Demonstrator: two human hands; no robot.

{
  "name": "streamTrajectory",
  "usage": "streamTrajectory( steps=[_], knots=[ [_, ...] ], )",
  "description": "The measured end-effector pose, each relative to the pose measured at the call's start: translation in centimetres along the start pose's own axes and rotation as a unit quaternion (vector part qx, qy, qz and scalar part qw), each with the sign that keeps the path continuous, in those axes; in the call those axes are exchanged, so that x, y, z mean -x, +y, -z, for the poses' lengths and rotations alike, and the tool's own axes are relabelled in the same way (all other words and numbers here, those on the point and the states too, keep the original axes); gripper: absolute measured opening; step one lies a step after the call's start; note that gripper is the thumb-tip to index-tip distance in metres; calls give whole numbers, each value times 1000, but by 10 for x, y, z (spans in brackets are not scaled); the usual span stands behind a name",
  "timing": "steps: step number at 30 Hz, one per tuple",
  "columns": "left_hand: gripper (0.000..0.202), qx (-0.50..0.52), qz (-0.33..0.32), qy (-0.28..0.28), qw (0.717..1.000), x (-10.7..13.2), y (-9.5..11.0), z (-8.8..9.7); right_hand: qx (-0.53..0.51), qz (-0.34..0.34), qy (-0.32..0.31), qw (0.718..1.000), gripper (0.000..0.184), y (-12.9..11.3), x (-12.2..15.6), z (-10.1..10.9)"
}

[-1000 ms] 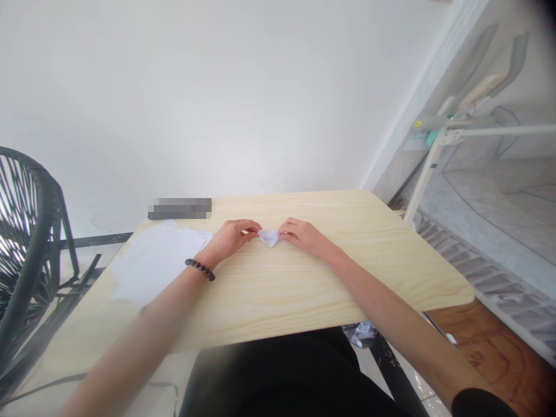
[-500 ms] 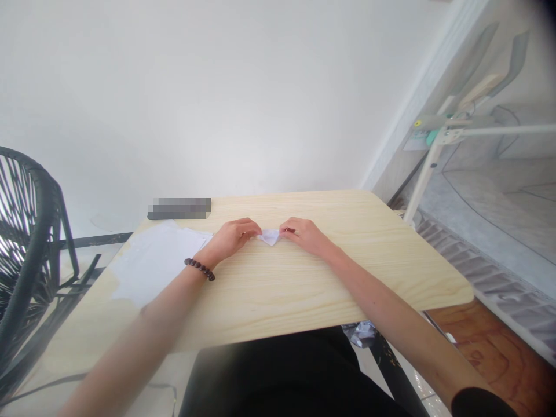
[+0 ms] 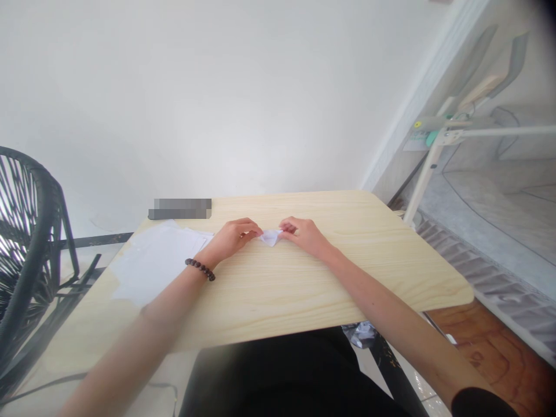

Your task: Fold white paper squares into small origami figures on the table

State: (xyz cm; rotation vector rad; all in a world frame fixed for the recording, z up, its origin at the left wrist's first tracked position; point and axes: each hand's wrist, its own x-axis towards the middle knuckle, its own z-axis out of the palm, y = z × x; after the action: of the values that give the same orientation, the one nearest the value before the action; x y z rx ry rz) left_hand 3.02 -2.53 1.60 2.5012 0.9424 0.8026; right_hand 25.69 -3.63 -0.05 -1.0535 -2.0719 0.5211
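A small folded piece of white paper [image 3: 270, 236], roughly triangular, lies on the light wooden table [image 3: 304, 278] near its far middle. My left hand [image 3: 232, 236], with a dark bead bracelet on the wrist, pinches the paper's left corner. My right hand [image 3: 302, 233] pinches its right corner with curled fingers. Both hands rest on the tabletop, one on each side of the paper.
A stack of white paper sheets [image 3: 152, 260] lies on the table's left part. A dark flat object [image 3: 180, 208] sits at the far left edge by the wall. A black wire chair [image 3: 26, 243] stands at left; a white stand [image 3: 430, 168] at right.
The hands have drawn slightly closer on the folded paper, and the right fingers have curled in over its right corner. The paper looks a little smaller.
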Motion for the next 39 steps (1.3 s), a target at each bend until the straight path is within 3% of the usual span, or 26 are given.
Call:
streamTrajectory(
  steps=[8,20,26,32,39],
  knots=[
    [20,54,54,16,997,0,0,-1,-35,-47,20,998,18,3,0,2],
    [19,66,63,33,995,-2,3,-6,38,0,10,999,14,-6,-3,-4],
    [20,57,64,26,996,-1,3,-3,0,11,26,1000,14,-2,-1,-1],
    [20,38,60,34,997,0,1,-2,-21,-63,68,996,20,5,-2,1],
    [20,28,70,40,996,-1,0,-5,6,-108,71,992,20,5,-2,1]
  ],
)
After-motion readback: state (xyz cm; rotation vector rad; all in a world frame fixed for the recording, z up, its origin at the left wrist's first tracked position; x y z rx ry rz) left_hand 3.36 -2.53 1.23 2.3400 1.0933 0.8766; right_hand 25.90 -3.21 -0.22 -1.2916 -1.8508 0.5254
